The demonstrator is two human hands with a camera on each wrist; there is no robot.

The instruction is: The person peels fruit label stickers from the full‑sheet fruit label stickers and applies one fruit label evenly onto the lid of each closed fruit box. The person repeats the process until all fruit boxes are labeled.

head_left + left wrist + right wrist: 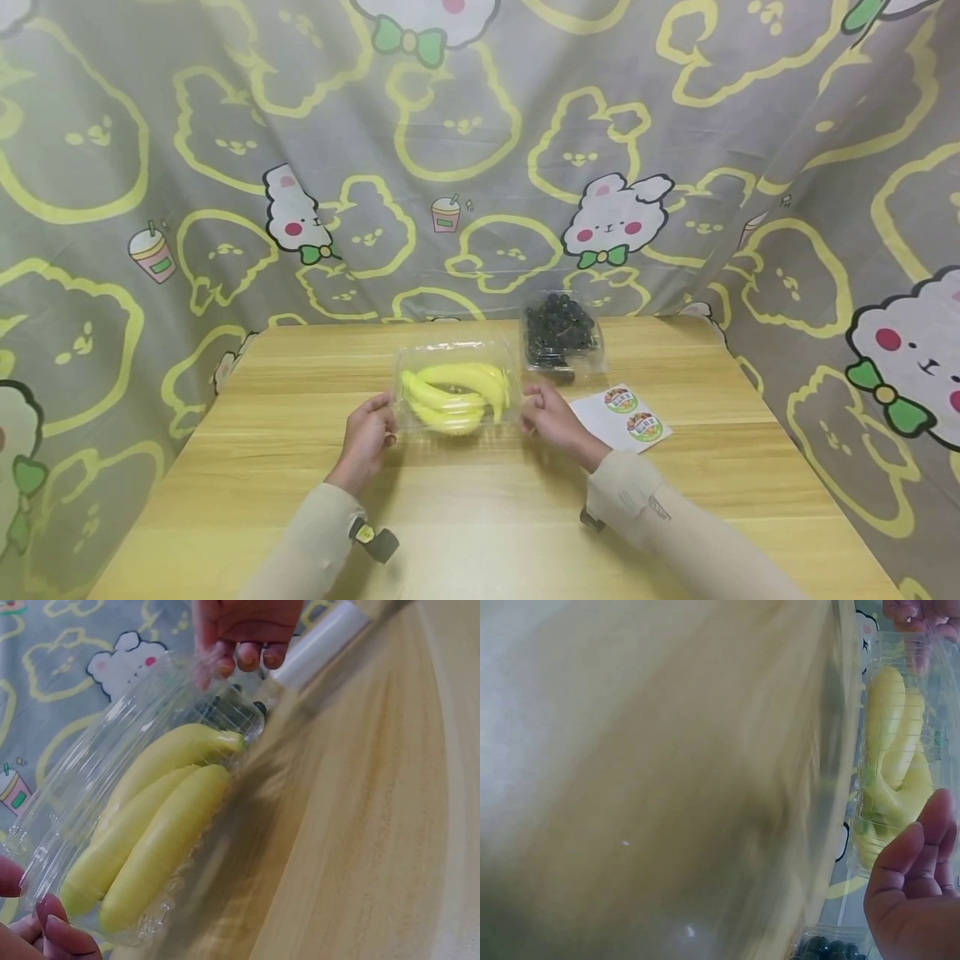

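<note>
From the head view I see a wooden table [300, 467] set in front of a grey cloth backdrop [225, 125] printed with yellow outlines and white rabbits.

Left side: my left hand [367, 437] is at the left end of a clear plastic box [457, 387]. Its fingers are curled against that end, holding it. In the left wrist view, the fingertips [52, 930] show at the bottom corner, touching the box's edge. The forearm wears a pale sleeve [315, 542], and a small dark device [375, 540] sits at the wrist.

Centre: the box sits on the table, about mid-width, between both hands. Inside it lie yellow bananas [453, 392]. The left wrist view shows three of them lying side by side along the box. The lid looks down over them; I cannot tell whether it is latched.

Right of centre: my right hand [553, 417] holds the right end of the box, fingers curled on it. The right wrist view is blurred, but shows the thumb and fingers [922, 847] next to the plastic.

Further right: a white sheet [622, 417] with two round coloured stickers lies flat on the table, just beside the right wrist. Behind it, near the table's far edge, stands a second clear box of dark berries [561, 333], apart from the banana box.
</note>
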